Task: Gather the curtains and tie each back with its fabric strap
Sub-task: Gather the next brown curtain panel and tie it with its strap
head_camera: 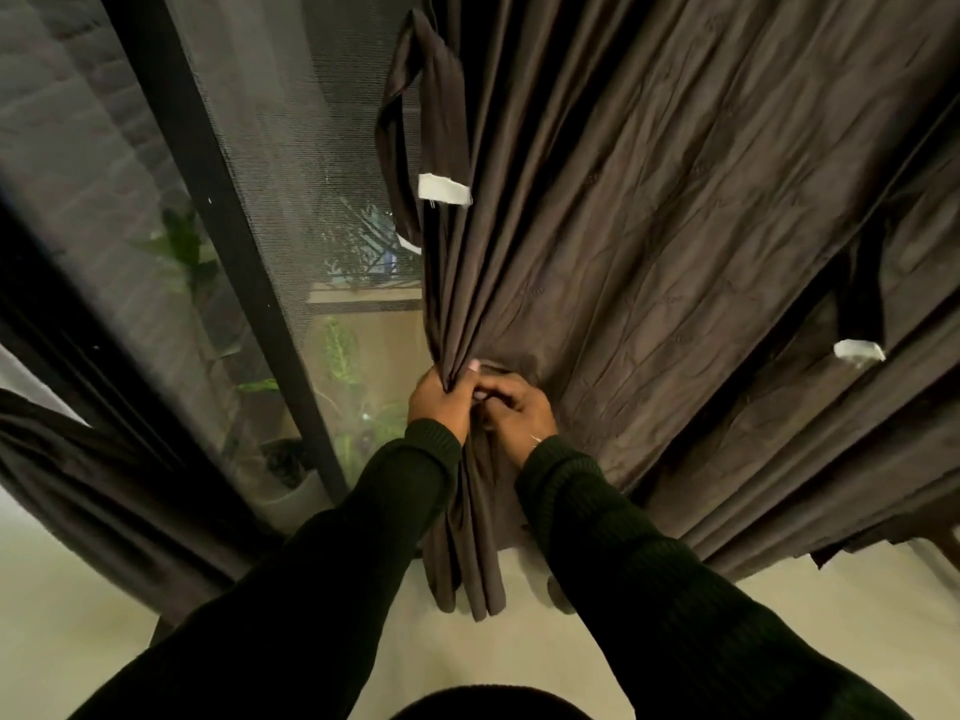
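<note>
Head view puts the brown curtain [649,226] in front of you, hanging from the top of the frame down to the pale floor [805,641], with its left edge drawn into tight folds. Your left hand [439,407] grips that gathered bunch, fingers curled round the pleats. Your right hand [519,415] sits just beside it, fingers curled on the cloth, feeding more folds across. You are in the gathering step, I judge; nothing is tied yet. The fabric strap [410,148] hangs loose as a loop at the curtain's edge, well above your hands, with a white tag [444,189] on it. Next you need one hand to hold the whole bunch while the other reaches up for that strap. A second curtain [119,485] lies at the left, beside the dark screen-door frame [218,226].
</note>
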